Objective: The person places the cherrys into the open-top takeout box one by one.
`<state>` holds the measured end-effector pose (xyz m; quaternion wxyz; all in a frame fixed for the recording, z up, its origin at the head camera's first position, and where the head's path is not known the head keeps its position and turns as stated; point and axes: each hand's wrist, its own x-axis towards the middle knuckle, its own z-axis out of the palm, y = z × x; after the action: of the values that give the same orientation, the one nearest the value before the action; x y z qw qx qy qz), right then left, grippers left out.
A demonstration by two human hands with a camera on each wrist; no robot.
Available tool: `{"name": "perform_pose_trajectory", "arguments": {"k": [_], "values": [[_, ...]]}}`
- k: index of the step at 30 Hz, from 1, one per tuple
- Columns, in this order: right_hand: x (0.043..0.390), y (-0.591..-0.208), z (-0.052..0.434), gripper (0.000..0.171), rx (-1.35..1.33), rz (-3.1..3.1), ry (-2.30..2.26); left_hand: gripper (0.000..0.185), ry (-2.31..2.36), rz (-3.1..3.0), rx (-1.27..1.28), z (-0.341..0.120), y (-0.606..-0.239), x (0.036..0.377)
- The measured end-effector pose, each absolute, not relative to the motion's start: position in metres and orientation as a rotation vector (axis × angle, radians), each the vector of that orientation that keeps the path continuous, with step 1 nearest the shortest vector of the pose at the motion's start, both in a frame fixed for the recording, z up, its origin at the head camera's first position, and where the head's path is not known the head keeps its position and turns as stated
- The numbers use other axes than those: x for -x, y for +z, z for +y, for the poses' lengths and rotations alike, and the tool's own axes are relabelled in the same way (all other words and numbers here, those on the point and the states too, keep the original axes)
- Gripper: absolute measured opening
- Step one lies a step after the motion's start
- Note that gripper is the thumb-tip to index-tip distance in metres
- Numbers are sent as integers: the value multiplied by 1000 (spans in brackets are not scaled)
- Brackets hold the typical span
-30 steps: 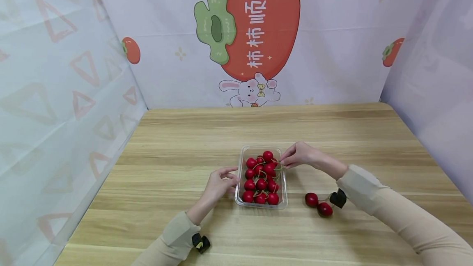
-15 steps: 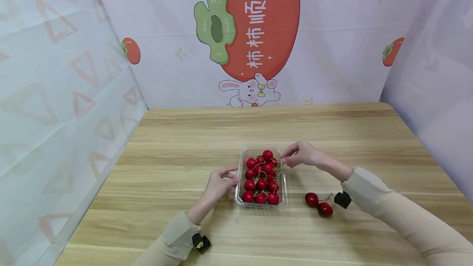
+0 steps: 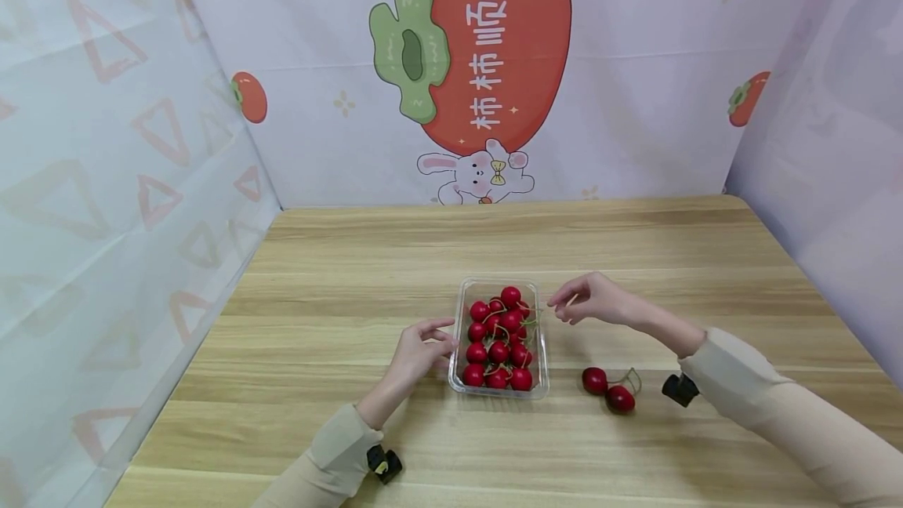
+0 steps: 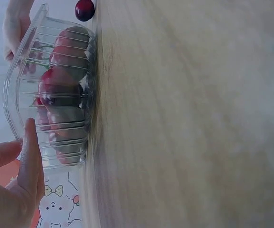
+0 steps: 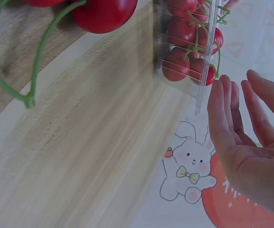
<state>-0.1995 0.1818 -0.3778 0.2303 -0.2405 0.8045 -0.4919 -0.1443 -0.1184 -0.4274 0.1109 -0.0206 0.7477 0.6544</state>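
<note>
My left hand (image 4: 8,190) touches the clear tray (image 4: 32,71) w/ a fingertip on its side wall. Cherries (image 4: 61,90) inside; one more (image 4: 84,9) lies on the table (image 4: 189,118) beyond it.

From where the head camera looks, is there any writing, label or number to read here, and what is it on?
"柿柿顺利": white characters running down the big red persimmon picture on the backdrop; the top of the last character is cut off by the frame edge.
Clear plastic box of cherries: no label or print visible.
Wooden table: no writing.
</note>
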Motion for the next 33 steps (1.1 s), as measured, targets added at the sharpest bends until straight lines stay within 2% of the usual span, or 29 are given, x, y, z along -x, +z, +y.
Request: {"name": "perform_pose_trajectory", "arguments": {"k": [14, 22, 33], "values": [[184, -375, 207, 28, 727, 2258, -1243, 38, 1924, 2194, 52, -119, -426, 144], [176, -379, 219, 22, 822, 2277, -1164, 38, 1909, 2203, 50, -118, -427, 144], [165, -379, 233, 17, 818, 2276, -1043, 38, 1921, 2189, 47, -119, -426, 145]]}}
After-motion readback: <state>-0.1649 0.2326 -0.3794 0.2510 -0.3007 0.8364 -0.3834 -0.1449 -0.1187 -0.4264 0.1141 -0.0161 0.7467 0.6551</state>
